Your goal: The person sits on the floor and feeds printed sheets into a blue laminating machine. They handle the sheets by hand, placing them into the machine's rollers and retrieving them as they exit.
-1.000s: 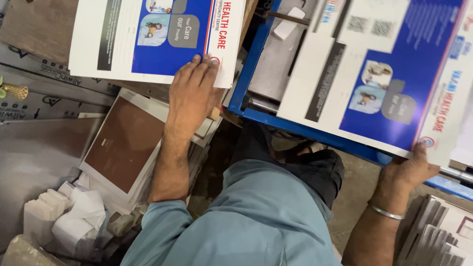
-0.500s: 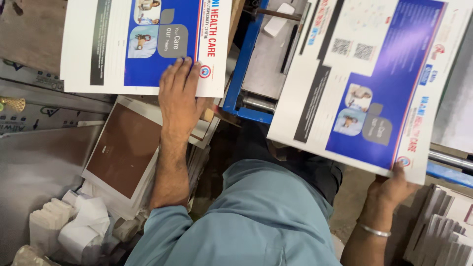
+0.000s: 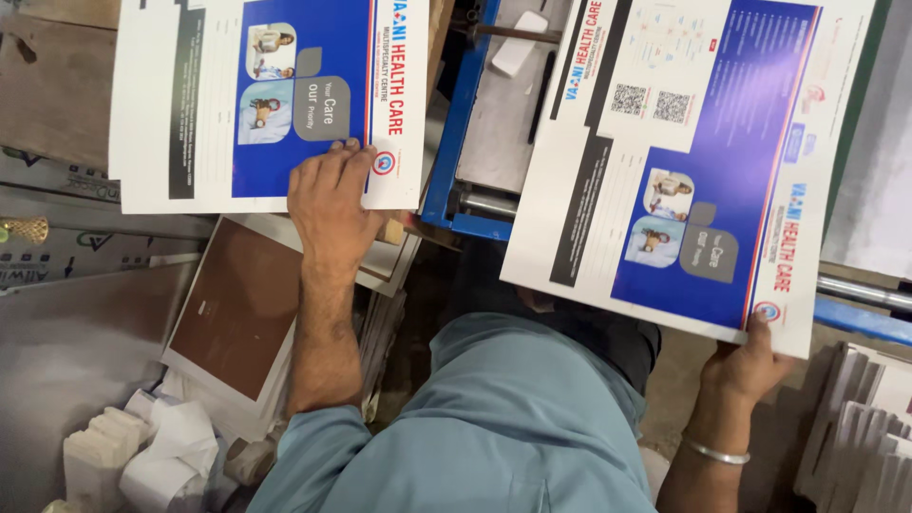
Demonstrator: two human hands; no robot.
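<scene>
We see two large printed sheets, each white with a blue panel, small photos and a grey block. The left sheet (image 3: 256,104) lies flat at upper left over a wooden tabletop (image 3: 57,95); the right sheet (image 3: 693,171) is tilted, held up in front of a blue machine frame (image 3: 456,123) and a grey metal bed (image 3: 503,114). Below the left sheet a brown board (image 3: 237,309) rests on a white stack, with crumpled white paper (image 3: 142,456) beside it at lower left. At lower right stand stacks of white cards (image 3: 864,418). The person's blue shirt (image 3: 494,418) fills the bottom centre. Our left hand (image 3: 328,204) lies open, palm down, fingers spread on the lower right corner of the left sheet. Our right hand (image 3: 750,361), a metal bangle (image 3: 717,454) on its wrist, pinches the lower corner of the right sheet between thumb and fingers.
</scene>
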